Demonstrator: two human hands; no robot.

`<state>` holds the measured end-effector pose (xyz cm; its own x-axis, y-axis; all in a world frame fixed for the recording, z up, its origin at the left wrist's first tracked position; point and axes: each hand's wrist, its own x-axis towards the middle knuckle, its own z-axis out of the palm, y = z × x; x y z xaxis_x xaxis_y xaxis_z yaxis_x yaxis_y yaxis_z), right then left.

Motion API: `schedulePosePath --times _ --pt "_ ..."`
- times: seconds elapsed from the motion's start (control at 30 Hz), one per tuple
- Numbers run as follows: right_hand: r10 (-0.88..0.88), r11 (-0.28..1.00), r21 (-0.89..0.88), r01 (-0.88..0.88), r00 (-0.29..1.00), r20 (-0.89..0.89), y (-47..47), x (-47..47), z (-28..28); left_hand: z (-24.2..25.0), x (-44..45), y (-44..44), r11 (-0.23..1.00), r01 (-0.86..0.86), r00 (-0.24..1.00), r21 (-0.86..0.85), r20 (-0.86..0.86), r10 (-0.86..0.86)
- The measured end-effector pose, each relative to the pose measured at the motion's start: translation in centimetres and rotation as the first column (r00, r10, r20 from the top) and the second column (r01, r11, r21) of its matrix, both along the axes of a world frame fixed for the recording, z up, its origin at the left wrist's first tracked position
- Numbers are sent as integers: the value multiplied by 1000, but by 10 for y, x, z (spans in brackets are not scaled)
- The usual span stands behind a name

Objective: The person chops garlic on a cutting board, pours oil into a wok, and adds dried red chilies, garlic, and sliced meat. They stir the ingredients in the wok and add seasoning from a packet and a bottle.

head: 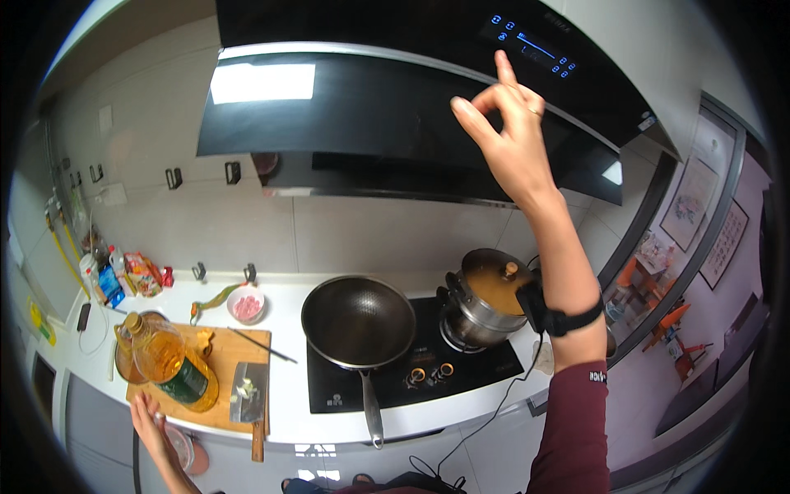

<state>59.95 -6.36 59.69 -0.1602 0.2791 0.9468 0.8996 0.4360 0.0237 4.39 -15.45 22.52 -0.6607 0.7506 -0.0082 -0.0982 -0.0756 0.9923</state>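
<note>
My right hand (pixel 509 133) is raised in front of the black range hood (pixel 370 111), holding nothing. Its index finger is extended just below the lit blue control panel (pixel 531 46); whether it touches the glass I cannot tell. My left hand (pixel 148 423) hangs empty at the front edge of the wooden cutting board (pixel 179 415), fingers extended. Near it on the board stands a large bottle of golden oil (pixel 170 355), its cap on. A cleaver (pixel 248 404) with chopped pale pieces on its blade lies to the right, its handle overhanging the counter edge.
A wok (pixel 358 321) sits on the black gas hob (pixel 395 395), its handle towards me. Right of it is a lidded steel pot (pixel 484 309). A bowl of raw meat (pixel 246 305), green peppers (pixel 216 301) and chopsticks (pixel 262 344) lie behind the board. A cable (pixel 494 407) trails from my right wrist.
</note>
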Motion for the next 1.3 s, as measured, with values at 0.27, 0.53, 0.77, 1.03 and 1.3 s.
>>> schedulePosePath --times 0.27,0.53,0.77,1.03,1.3 --pt "-11 948 -317 38 996 86 -128 -37 -103 35 -53 77 996 55 992 69 113 -62" --pt "-47 770 -630 -98 977 -209 -174 -151 -148 57 -91 103 939 321 903 126 256 -344" --pt "64 407 -783 -470 870 -489 -123 -323 -206 51 -122 136 761 526 510 380 575 -640" --pt "-40 -93 -760 -643 765 -643 -39 -423 -321 62 -118 157 756 517 441 401 632 -637" --pt "31 -111 -751 -651 753 -658 -6 -450 -417 95 -103 154 795 545 500 266 658 -563"
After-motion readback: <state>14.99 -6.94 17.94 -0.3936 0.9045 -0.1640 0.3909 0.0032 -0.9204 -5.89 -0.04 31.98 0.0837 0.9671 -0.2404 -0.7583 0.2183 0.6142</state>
